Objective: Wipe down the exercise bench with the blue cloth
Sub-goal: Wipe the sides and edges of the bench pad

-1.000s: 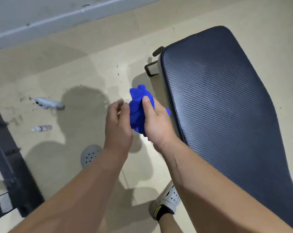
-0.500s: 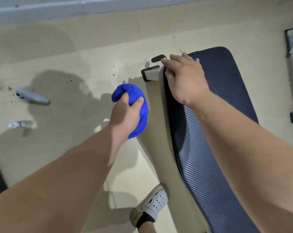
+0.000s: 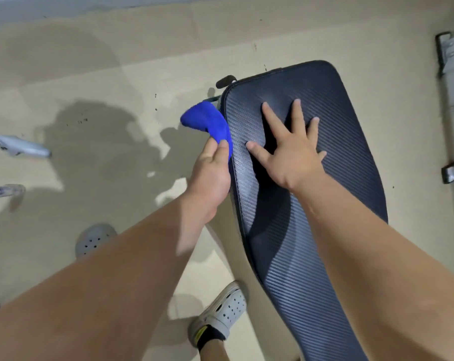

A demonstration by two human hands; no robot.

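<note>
Bench pad (image 3: 332,162), dark w/ a woven texture, runs from the bottom of view up to a rounded far end. Its L edge is a stitched seam, w/ beige floor (image 3: 121,82) open along that side. There's more open floor past the far end & on the R side, up to a grey metal bracket (image 3: 452,100) well apart from the pad. A black frame stub (image 3: 225,80) pokes out at the pad's far-L corner.

Containers: a small clear bottle (image 3: 5,190) lies on its side well L of the pad, contents can't tell. A grey sprayer-like thing (image 3: 20,148) lies just beyond it, too blurred to ID.

Blue cloth (image 3: 207,123) is bunched against the pad's L edge near the far end. L hand (image 3: 210,173) pinches the cloth's near end btwn thumb & curled fingers, forearm coming in from near-L. R hand (image 3: 291,155) lies palm-down on the pad top just R of the cloth, fingers straight & spread, holding nothing. L of the pad, a grey clog (image 3: 94,239) stands further out & a white clog (image 3: 220,311) close to the edge.
</note>
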